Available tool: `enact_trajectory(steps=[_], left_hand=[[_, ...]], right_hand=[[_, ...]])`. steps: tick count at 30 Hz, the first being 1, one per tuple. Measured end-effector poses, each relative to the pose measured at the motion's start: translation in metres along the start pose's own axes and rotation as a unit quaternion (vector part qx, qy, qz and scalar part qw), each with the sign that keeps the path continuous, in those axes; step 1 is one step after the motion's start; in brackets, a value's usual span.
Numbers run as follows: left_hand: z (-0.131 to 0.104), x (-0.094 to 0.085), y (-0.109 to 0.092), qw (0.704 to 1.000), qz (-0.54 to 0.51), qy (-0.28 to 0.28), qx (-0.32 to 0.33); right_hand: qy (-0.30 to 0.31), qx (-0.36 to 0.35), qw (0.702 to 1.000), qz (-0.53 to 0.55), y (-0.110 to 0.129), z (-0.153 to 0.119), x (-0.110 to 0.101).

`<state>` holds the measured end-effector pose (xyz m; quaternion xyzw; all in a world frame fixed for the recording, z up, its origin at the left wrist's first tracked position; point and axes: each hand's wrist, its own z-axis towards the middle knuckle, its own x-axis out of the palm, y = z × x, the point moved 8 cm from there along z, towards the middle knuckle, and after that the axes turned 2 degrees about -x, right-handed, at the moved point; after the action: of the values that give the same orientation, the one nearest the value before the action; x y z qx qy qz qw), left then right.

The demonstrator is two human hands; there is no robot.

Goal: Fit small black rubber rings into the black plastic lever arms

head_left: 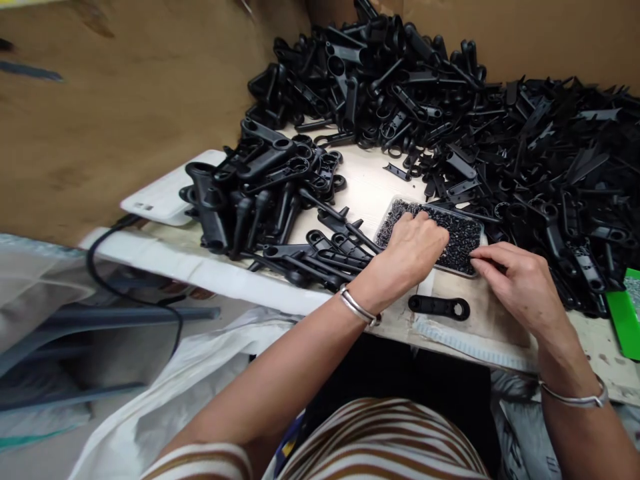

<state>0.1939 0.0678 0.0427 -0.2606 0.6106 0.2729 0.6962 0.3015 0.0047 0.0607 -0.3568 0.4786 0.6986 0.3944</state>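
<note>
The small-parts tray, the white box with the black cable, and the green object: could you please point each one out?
Tray [470, 273]: head view, near rim.
White box [167, 193]: head view, top.
Green object [623, 328]: head view, front.

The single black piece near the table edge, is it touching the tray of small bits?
Apart. The head view shows bare table between the black piece and the tray.

brown, white and dark striped top [385, 443], matching short striped sleeve [200, 463], pretty simple silver-coloured bangle on each wrist, hands totally bare
</note>
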Motion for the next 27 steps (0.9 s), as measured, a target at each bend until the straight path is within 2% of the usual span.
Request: enact_trajectory(steps=[5, 12, 17, 22, 24, 27], left_hand=[[0.005, 0.006, 0.006, 0.999, 0.007, 0.037, 0.002], [-0.002, 0.008, 0.001, 0.999, 0.021, 0.034, 0.026], [-0.004, 0.009, -0.004, 0.997, 0.015, 0.063, 0.032], [-0.002, 0.0, 0.005, 0.999, 0.018, 0.039, 0.008], [-0.003, -0.002, 0.007, 0.998, 0.004, 0.057, 0.002], [-0.006, 0.001, 0.011, 0.993, -0.029, 0.118, -0.012]], right_hand=[[-0.024, 0.002, 0.998, 0.055, 0.002, -0.013, -0.004], [-0.039, 0.115, 0.979, 0.165, -0.018, -0.029, -0.002], [-0.039, 0.123, 0.974, 0.185, -0.014, -0.03, -0.001], [-0.053, 0.147, 0.962, 0.225, -0.017, -0.029, 0.001], [-0.07, 0.167, 0.949, 0.259, -0.018, -0.029, 0.002], [-0.074, 0.172, 0.935, 0.301, -0.011, -0.027, 0.008]])
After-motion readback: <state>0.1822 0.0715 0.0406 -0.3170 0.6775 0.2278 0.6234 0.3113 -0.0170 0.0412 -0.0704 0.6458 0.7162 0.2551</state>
